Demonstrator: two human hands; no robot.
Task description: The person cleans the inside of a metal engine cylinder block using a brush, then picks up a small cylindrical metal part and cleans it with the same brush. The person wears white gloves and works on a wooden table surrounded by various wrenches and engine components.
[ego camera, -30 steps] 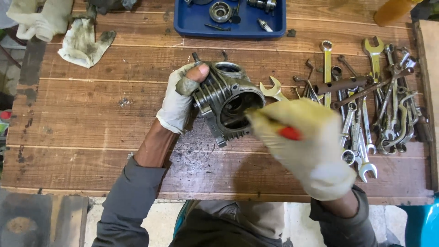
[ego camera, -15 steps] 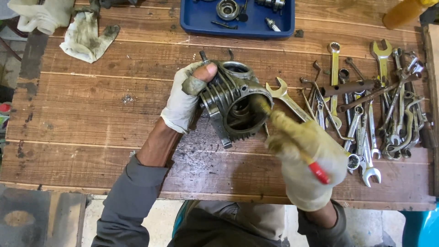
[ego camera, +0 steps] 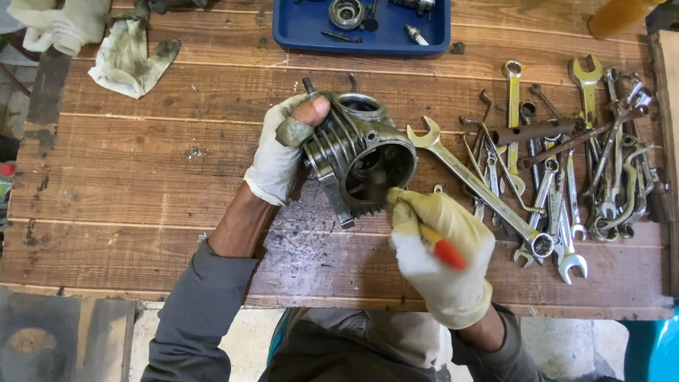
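A dirty finned metal engine cylinder [ego camera: 357, 159] stands tilted on the wooden table [ego camera: 141, 177], its round bore facing me. My left hand [ego camera: 279, 152], in a worn white glove with the thumb tip bare, grips its finned left side. In a yellowish glove, my right hand [ego camera: 438, 251] holds a thin tool with a red handle [ego camera: 442, 249]. The tool's tip reaches into the lower edge of the bore.
A heap of wrenches and spanners [ego camera: 566, 155] lies at the right, one long spanner [ego camera: 477, 187] slanting toward the cylinder. A blue tray [ego camera: 297, 32] with small engine parts sits at the back. Dirty rags [ego camera: 131, 56] lie at the back left.
My right hand has swung down and left with the red-handled tool, from the bore's right rim to its lower edge. The left hand has kept its grip on the cylinder.
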